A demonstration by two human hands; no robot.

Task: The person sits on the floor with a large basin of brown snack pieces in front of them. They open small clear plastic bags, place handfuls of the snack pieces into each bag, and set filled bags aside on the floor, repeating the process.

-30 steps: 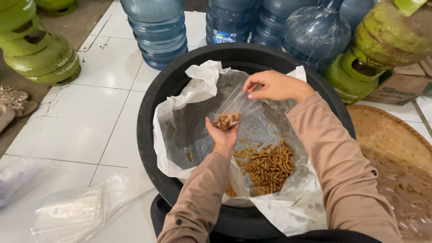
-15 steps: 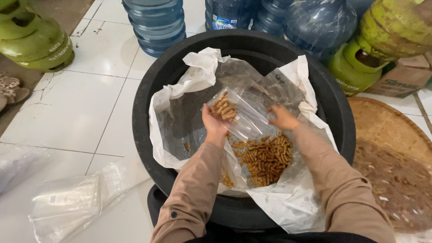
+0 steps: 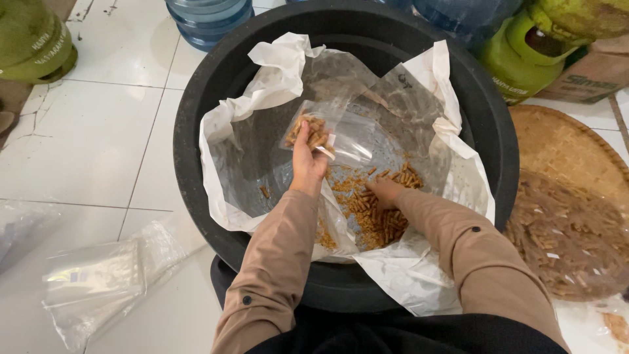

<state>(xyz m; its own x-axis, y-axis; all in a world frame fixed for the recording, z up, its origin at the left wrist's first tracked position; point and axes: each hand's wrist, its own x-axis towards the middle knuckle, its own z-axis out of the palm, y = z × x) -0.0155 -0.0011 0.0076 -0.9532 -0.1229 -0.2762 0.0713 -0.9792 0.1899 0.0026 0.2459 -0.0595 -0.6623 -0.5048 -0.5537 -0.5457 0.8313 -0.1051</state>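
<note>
The left hand (image 3: 308, 160) is raised over the middle of a large round black plastic tub (image 3: 209, 98), its fingers pinched shut on a small clear plastic pouch (image 3: 327, 134). The pouch already carries a modest clump of short golden-brown stick snacks (image 3: 311, 131) gathered in its upper-left end, just above the thumb; the remainder, which stretches to the right, looks empty and slack. Judging by that, the filling is at an early stage, with most of the pouch's room yet to take up.

The pouch lies tilted and not upright: its long axis runs roughly from upper left to lower right across the view, with the filled end toward the far-left rim of the tub (where its mouth lies I cannot make out).

The right hand (image 3: 385, 191) is down in the loose heap of the same brown sticks (image 3: 377, 213) on the crumpled white and clear plastic liner (image 3: 419, 275) that lines the tub. Its fingers are buried among the sticks, so I cannot tell whether they are spread or closed around a handful.

A good deal of the heap remains in the liner. On the white tiled floor (image 3: 98, 144) to the left lies a stack of empty clear plastic bags (image 3: 98, 282), and at the right a round woven bamboo tray (image 3: 570, 147) holds more snack pieces.
</note>
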